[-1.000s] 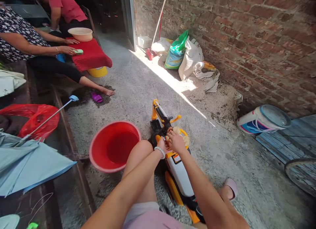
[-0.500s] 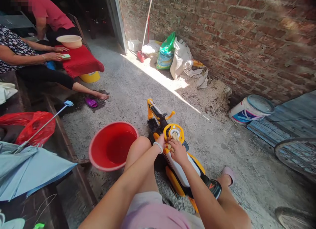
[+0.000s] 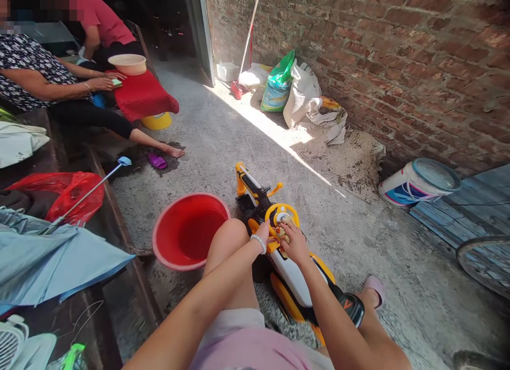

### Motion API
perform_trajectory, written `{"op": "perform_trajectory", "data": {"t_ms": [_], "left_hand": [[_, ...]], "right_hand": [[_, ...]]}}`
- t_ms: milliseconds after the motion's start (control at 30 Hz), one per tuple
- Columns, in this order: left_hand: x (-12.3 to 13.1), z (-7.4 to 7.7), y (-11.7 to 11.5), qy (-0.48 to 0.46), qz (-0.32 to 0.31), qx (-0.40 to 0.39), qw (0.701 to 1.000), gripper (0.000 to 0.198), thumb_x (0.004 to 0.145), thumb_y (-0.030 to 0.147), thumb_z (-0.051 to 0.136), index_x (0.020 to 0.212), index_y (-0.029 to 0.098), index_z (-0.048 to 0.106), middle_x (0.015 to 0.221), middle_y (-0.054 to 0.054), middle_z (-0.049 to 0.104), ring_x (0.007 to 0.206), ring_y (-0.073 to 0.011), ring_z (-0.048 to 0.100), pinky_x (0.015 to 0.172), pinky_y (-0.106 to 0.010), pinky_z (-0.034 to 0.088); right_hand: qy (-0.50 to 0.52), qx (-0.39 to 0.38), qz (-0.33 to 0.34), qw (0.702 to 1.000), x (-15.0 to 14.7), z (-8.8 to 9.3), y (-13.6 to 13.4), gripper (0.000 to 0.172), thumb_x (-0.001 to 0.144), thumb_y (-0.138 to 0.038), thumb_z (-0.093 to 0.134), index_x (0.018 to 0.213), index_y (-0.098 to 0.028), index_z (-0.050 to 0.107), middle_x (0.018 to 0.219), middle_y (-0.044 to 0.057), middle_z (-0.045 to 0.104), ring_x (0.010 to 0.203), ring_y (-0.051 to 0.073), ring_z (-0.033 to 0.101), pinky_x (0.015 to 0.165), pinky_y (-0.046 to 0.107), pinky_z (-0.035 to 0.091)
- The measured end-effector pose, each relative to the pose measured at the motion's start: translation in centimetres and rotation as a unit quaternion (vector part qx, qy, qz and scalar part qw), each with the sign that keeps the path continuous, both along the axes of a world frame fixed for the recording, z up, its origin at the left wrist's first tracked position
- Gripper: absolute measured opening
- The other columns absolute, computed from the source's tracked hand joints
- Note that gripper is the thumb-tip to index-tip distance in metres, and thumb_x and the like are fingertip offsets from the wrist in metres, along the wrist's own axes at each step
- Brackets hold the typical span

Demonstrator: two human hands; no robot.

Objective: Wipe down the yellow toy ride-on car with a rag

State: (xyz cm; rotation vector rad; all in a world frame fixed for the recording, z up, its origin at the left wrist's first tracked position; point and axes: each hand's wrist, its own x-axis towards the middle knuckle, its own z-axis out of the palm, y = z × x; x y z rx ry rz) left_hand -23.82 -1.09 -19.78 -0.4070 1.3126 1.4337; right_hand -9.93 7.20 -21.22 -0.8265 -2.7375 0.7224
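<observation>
Between my knees stands a yellow, white and black ride-on toy (image 3: 292, 285) with a yellow steering wheel (image 3: 295, 215). My left hand (image 3: 262, 233), wearing a pale bead bracelet, is closed at the wheel's lower left rim; its fingers are partly hidden. A crumpled beige cloth (image 3: 283, 224) with reddish-brown patches lies under the fingers of my right hand (image 3: 295, 245). That hand is closed on the cloth and presses it against the lower part of the wheel. To the left of my knee sits a red basin (image 3: 169, 237) with liquid in it.
On the left, a light blue umbrella (image 3: 67, 263) and a red plastic bag (image 3: 85, 194) lie on a dark bench. Two people sit beyond, near a red cloth (image 3: 143, 96). Sacks (image 3: 279, 83) lean on the brick wall. A lidded bucket (image 3: 418, 184) and a wheel (image 3: 486, 263) are at right.
The view has turned slightly left, so the surroundings appear shifted right. My right hand and the cloth have shifted slightly over the wheel. My left hand stays at the rim.
</observation>
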Motion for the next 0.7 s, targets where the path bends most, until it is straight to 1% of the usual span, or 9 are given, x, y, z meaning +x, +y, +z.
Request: {"op": "perform_trajectory", "data": {"t_ms": [100,233,333,433,533,600,633,700], "left_hand": [[-0.2,-0.2,0.3,0.005,0.001,-0.019,1.0,0.033,0.104,0.047,0.047,0.101,0.017,0.061,0.09,-0.008,0.071,0.075,-0.0178,0.07,0.069,-0.028,0.06],[-0.4,-0.3,0.5,0.008,-0.005,-0.033,0.999,0.037,0.105,0.048,0.043,0.096,0.018,0.062,0.094,-0.011,0.073,0.082,-0.0205,0.072,0.073,-0.031,0.061],[-0.4,-0.4,0.5,0.027,-0.01,-0.041,0.999,0.024,0.101,0.042,0.055,0.099,0.019,0.062,0.095,-0.01,0.073,0.087,-0.0221,0.073,0.076,-0.034,0.062],[-0.1,-0.6,0.5,0.055,-0.023,-0.048,0.997,0.011,0.093,0.027,0.068,0.098,0.02,0.061,0.099,-0.008,0.073,0.095,-0.0226,0.073,0.079,-0.034,0.062],[0.2,-0.6,0.4,0.076,-0.039,-0.056,0.995,0.01,0.091,0.017,0.068,0.094,0.02,0.059,0.104,-0.008,0.072,0.1,-0.0221,0.072,0.082,-0.031,0.061],[0.3,-0.5,0.3,0.082,-0.058,-0.065,0.993,0.01,0.093,0.015,0.066,0.094,0.02,0.058,0.102,-0.008,0.072,0.1,-0.0228,0.073,0.084,-0.032,0.06],[0.3,-0.4,0.2,0.084,-0.072,-0.071,0.991,0.01,0.093,0.015,0.066,0.095,0.021,0.057,0.098,-0.008,0.072,0.099,-0.0236,0.074,0.084,-0.032,0.06],[0.3,-0.1,0.0,0.086,-0.1,-0.08,0.988,0.009,0.095,0.017,0.065,0.097,0.021,0.057,0.091,-0.007,0.072,0.094,-0.0252,0.075,0.085,-0.035,0.059]], "right_hand": [[0.01,0.003,-0.007,1.0,0.6,-0.9,-0.1,0.059,0.082,-0.021,0.057,0.14,-0.023,0.066,0.152,0.01,0.058,0.136,0.03,0.056,0.113,0.049,0.048],[0.011,0.036,-0.013,0.999,3.2,-2.0,-1.4,0.057,0.082,-0.02,0.054,0.138,-0.021,0.066,0.151,0.012,0.058,0.136,0.032,0.054,0.11,0.051,0.05],[0.003,0.066,-0.034,0.997,5.2,-2.5,-2.6,0.055,0.082,-0.018,0.053,0.134,-0.022,0.068,0.149,0.013,0.059,0.133,0.033,0.055,0.109,0.053,0.05],[0.021,0.056,-0.054,0.997,5.8,-2.7,-2.2,0.05,0.082,-0.021,0.053,0.13,-0.021,0.07,0.141,0.014,0.064,0.126,0.032,0.059,0.107,0.051,0.051],[0.07,0.038,-0.101,0.992,4.2,-2.1,-0.1,0.051,0.084,-0.025,0.053,0.132,-0.017,0.067,0.136,0.017,0.066,0.124,0.031,0.06,0.108,0.051,0.051],[0.086,0.033,-0.132,0.987,2.1,-1.4,1.7,0.054,0.086,-0.028,0.053,0.138,-0.016,0.064,0.141,0.018,0.062,0.13,0.032,0.057,0.111,0.05,0.048],[0.076,0.029,-0.139,0.987,1.1,-1.0,2.4,0.055,0.087,-0.028,0.053,0.14,-0.015,0.062,0.144,0.019,0.06,0.133,0.032,0.055,0.113,0.05,0.046],[0.022,0.017,-0.144,0.989,-0.8,-0.2,3.2,0.057,0.088,-0.029,0.055,0.143,-0.016,0.06,0.148,0.019,0.057,0.137,0.031,0.053,0.115,0.047,0.044]]}}
